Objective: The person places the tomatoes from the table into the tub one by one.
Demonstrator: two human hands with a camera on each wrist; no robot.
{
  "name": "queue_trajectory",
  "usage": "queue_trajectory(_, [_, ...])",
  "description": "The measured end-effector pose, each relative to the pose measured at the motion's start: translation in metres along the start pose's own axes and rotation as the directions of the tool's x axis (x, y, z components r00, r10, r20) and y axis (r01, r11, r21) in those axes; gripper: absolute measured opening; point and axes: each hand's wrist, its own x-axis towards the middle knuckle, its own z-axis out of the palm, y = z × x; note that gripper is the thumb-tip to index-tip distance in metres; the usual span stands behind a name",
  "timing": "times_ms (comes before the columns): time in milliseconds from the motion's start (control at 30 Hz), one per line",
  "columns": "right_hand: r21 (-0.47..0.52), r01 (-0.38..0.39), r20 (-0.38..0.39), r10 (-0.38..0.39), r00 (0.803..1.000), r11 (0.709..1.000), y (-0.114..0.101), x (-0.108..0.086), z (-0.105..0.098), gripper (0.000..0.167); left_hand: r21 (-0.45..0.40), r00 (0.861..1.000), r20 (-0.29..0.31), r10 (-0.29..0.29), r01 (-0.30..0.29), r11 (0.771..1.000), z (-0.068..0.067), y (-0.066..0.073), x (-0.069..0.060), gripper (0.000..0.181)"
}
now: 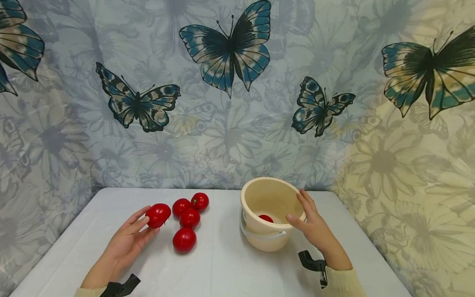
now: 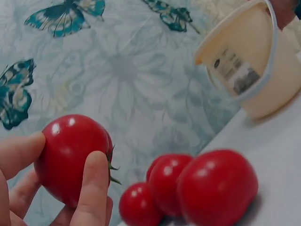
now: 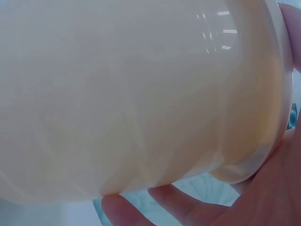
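Note:
A red tomato [image 1: 158,215] is pinched between the thumb and fingers of my left hand [image 1: 128,243], above the left part of the table. Its green stem leaves show in the left wrist view. Several more tomatoes [image 1: 184,240] lie grouped just right of that hand. The cream bucket [image 1: 269,244] stands upright and has one tomato [image 1: 266,218] visible inside. My right hand [image 1: 318,232] grips the bucket's right rim, thumb over the edge and fingers along the outer wall [image 3: 141,117].
A white-covered table [image 1: 222,272] carries everything. Behind it rises a backdrop [image 1: 230,136] printed with flowers and butterflies. The bucket's pale handle [image 1: 265,236] hangs down on its near side. A printed label [image 2: 235,70] shows on the bucket in the left wrist view.

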Motion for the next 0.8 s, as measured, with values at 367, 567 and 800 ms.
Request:
queue_trajectory(367, [0.009, -0.004, -0.013, 0.004, 1.000, 1.000, -0.003, 0.002, 0.000, 0.089, 0.037, 0.996, 0.083, 0.025, -0.028, 0.999, 0.059, 0.001, 0.013, 0.047])
queue_trajectory(567, [0.005, -0.012, -0.009, 0.012, 1.000, 1.000, -0.003, 0.002, 0.000, 0.089, 0.061, 0.992, 0.119, 0.039, -0.047, 0.997, 0.090, -0.004, 0.020, 0.046])
queue_trajectory(800, [0.002, -0.013, -0.012, 0.013, 1.000, 1.000, -0.003, 0.001, 0.000, 0.089, 0.102, 0.977, 0.208, 0.056, -0.078, 0.992, 0.135, -0.010, 0.026, 0.052])
